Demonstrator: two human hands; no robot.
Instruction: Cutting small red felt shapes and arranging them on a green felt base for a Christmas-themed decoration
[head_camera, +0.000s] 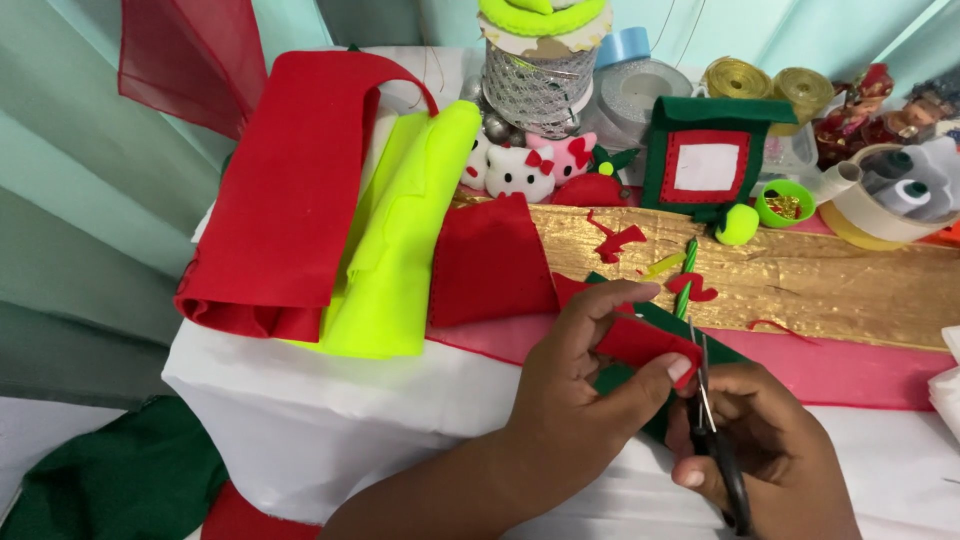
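My left hand (580, 380) pinches a small piece of red felt (640, 342) between thumb and fingers, above a dark green felt piece (720, 345). My right hand (770, 440) grips black-handled scissors (712, 420), whose blades stand open at the red felt's right edge, next to my left thumb. Both hands are at the front middle of the cloth-covered table (330, 420). A green pen (685, 285) lies just beyond the felt.
Folded red felt (290, 190), neon yellow felt (400, 240) and another red piece (490, 260) lie at left. A gold fabric strip (840, 280) crosses the back. A green-and-red felt frame (708, 160), plush toys (520, 170), ribbon spools (760, 80) and tape rolls (880, 200) stand behind. Green felt (120, 480) hangs lower left.
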